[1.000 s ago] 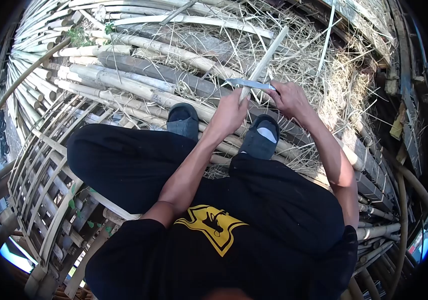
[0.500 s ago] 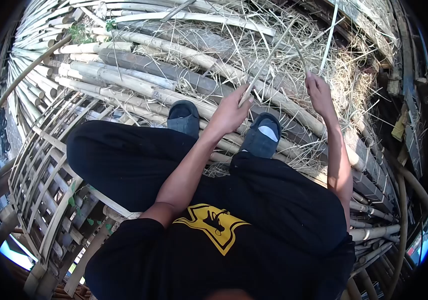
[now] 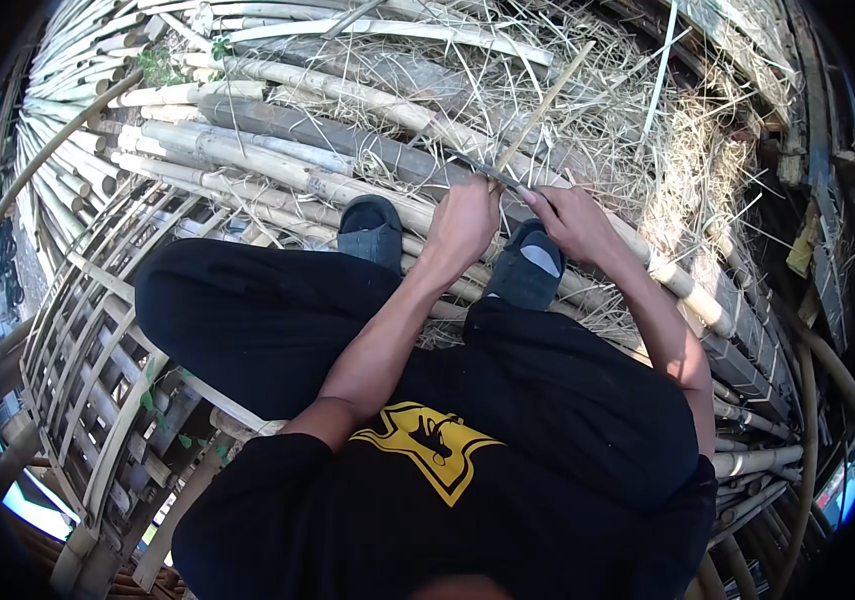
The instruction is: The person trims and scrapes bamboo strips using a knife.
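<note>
Currently noted in the closed left hand (image 3: pixel 463 220): a thin wooden strip (image 3: pixel 549 101), gripped at its near end, long axis running forward and rightward from that hand. Noted in the closed right hand (image 3: pixel 573 222): a knife (image 3: pixel 480 167), handle mostly hidden by fingers. Seen with blade laid across the strip just ahead of the left hand, the nearer to the crossing; actual contact not confirmed. Beyond both hands, scattered shavings (image 3: pixel 598 110); leftward of the left hand, bamboo poles (image 3: pixel 278 176).
</note>
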`<state>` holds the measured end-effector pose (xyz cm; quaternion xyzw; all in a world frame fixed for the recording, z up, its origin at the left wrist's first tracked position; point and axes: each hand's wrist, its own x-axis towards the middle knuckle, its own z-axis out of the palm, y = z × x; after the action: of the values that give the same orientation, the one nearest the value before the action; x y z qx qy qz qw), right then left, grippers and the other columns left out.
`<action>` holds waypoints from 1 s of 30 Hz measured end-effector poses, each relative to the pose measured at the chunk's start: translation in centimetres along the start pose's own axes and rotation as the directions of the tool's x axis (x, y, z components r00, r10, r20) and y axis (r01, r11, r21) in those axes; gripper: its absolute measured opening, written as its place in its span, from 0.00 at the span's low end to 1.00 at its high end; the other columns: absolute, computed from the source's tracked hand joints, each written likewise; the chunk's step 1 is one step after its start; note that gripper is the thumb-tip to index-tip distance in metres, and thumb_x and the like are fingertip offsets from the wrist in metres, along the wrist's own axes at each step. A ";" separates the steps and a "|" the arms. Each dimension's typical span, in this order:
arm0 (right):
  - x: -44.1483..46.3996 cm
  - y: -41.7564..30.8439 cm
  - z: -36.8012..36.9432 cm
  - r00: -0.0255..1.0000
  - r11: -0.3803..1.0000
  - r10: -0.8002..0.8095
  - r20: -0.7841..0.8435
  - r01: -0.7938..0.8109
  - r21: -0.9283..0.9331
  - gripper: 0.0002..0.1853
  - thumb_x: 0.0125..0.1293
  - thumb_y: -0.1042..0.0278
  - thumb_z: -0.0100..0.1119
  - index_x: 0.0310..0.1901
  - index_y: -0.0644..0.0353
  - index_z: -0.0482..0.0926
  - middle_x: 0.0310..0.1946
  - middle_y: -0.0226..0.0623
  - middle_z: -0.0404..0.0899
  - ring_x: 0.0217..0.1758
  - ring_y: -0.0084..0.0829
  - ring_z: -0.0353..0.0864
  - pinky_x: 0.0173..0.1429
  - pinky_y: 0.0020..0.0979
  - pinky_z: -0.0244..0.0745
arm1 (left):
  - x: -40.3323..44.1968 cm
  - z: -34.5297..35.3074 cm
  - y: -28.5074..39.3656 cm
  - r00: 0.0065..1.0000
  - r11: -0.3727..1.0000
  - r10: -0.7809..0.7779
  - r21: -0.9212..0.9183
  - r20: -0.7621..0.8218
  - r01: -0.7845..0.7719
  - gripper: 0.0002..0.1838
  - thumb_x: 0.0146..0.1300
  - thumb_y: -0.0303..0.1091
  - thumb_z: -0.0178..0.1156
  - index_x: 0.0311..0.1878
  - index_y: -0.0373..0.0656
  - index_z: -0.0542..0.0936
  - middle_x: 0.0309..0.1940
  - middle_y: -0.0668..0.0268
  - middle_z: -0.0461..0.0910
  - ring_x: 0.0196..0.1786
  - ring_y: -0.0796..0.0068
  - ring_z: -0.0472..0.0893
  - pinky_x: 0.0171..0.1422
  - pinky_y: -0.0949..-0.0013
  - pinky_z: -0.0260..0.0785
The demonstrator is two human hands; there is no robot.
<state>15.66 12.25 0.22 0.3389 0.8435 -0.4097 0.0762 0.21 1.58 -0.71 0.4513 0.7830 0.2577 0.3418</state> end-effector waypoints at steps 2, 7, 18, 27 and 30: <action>0.3 0.3 0.5 1.000 1.000 -0.014 -0.026 0.014 0.015 0.28 0.72 0.46 0.44 0.30 0.66 0.77 0.20 0.56 0.75 0.29 0.59 0.76 0.37 0.50 0.69 | 0.1 0.4 -0.3 1.000 0.999 0.004 -0.041 -0.016 -0.005 0.15 0.68 0.33 0.51 0.37 0.26 0.76 0.25 0.36 0.77 0.34 0.36 0.80 0.38 0.43 0.71; 0.9 1.8 0.5 0.993 0.982 -0.070 -0.093 0.052 -0.182 0.27 0.71 0.44 0.45 0.30 0.63 0.77 0.18 0.53 0.75 0.27 0.56 0.77 0.35 0.51 0.70 | -0.3 0.4 -0.5 1.000 0.997 -0.010 -0.083 0.017 0.012 0.15 0.68 0.32 0.52 0.35 0.25 0.76 0.23 0.35 0.76 0.33 0.36 0.79 0.36 0.44 0.70; 0.4 18.7 -15.0 0.557 0.724 0.597 -0.577 -0.684 0.090 0.34 0.75 0.45 0.29 0.44 0.72 0.78 0.33 0.61 0.81 0.40 0.53 0.83 0.46 0.49 0.75 | -4.1 -2.5 0.2 1.000 0.993 -0.018 -0.113 0.016 0.020 0.17 0.69 0.36 0.54 0.33 0.27 0.75 0.20 0.39 0.74 0.29 0.38 0.78 0.29 0.50 0.66; -1.4 8.8 -10.7 0.707 0.927 0.337 -0.622 -0.133 0.351 0.23 0.75 0.48 0.43 0.39 0.63 0.74 0.17 0.29 0.66 0.22 0.20 0.65 0.27 0.28 0.59 | -0.4 -1.8 0.9 0.993 0.947 -0.021 -0.316 0.114 0.056 0.22 0.72 0.47 0.52 0.37 0.33 0.74 0.22 0.62 0.73 0.27 0.74 0.69 0.33 0.65 0.64; 0.2 3.4 -5.2 0.904 0.988 0.098 -0.416 -0.038 0.150 0.23 0.75 0.48 0.45 0.34 0.64 0.69 0.16 0.44 0.66 0.20 0.37 0.65 0.28 0.39 0.60 | -0.1 -1.7 1.4 0.998 0.940 0.038 -0.340 0.055 -0.017 0.24 0.71 0.46 0.51 0.41 0.28 0.75 0.26 0.45 0.78 0.34 0.42 0.79 0.41 0.51 0.68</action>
<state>18.40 17.71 1.38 0.4531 0.7971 -0.3815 -0.1172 -0.34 1.92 1.38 0.4040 0.7100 0.3796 0.4342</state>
